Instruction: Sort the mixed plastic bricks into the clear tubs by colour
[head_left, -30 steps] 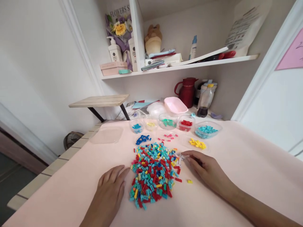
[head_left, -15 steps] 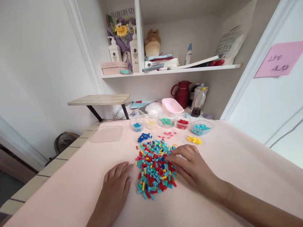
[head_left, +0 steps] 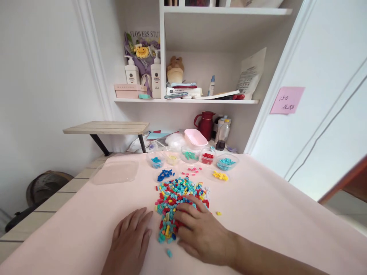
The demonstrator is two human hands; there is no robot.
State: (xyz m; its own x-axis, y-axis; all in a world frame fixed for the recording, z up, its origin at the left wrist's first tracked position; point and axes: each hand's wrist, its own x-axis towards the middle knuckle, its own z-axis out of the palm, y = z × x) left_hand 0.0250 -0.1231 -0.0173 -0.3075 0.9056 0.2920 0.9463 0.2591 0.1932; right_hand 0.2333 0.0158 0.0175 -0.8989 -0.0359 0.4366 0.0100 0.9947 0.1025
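Observation:
A heap of small toy building bricks point(head_left: 169, 194) in turquoise, red, yellow, green and blue lies on the pink tabletop. My right hand point(head_left: 203, 233) rests over its right side with fingers spread and bent, the tips touching the bricks and covering part of the heap. No brick shows held in it. To the left of the heap, my left hand point(head_left: 129, 236) lies palm down on the table, empty and open. A single turquoise brick point(head_left: 169, 253) lies below the heap, and a yellow brick point(head_left: 218, 213) sits apart on its right.
Behind the heap, clear tubs hold sorted bricks: turquoise point(head_left: 226, 163), red point(head_left: 207, 157), green point(head_left: 191, 155) and blue point(head_left: 156, 162). Dark blue point(head_left: 165, 175) and yellow bricks point(head_left: 220, 175) lie nearer. A clear lid point(head_left: 114, 172) is at left; a pink basin point(head_left: 196, 137) stands behind.
My right hand has moved from the heap's right edge onto its lower right, fingers more spread. A yellow brick now lies apart at right. The camera view has tilted up and shifted.

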